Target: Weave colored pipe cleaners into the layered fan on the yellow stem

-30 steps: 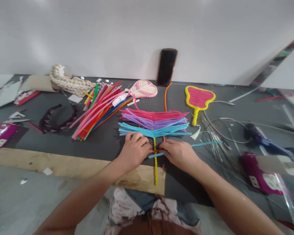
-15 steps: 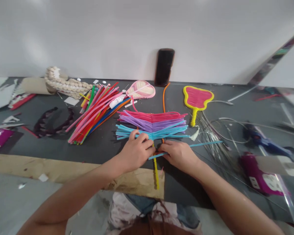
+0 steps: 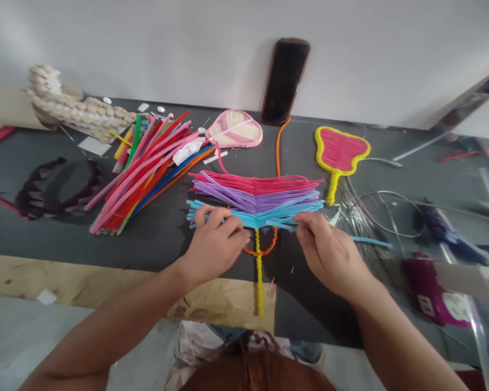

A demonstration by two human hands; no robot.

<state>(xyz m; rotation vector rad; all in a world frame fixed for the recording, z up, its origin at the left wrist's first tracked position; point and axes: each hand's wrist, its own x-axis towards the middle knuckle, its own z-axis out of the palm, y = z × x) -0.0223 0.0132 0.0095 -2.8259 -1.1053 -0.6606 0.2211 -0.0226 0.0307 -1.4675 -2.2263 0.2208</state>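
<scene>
A fan of pipe cleaners lies on the dark table in pink, purple and cyan layers. My left hand presses on its cyan strands with the fingers spread. My right hand pinches the cyan ends at the right side, above the table. Below the fan, a twisted yellow pipe-cleaner stem runs toward me, with an orange pipe-cleaner loop around it. An orange pipe cleaner extends beyond the fan. A loose cyan pipe cleaner sticks out beyond my right hand, and its other end is hidden.
A heap of mixed pipe cleaners lies left of the fan. Pink-and-yellow pipe-cleaner hand fan and pink leaf shape lie beyond it. A phone leans against the wall. A plywood strip lines the near edge.
My right hand has lifted off the stem and moved up and right onto the cyan ends. The orange loop now shows below the fan, and the view has tilted.
</scene>
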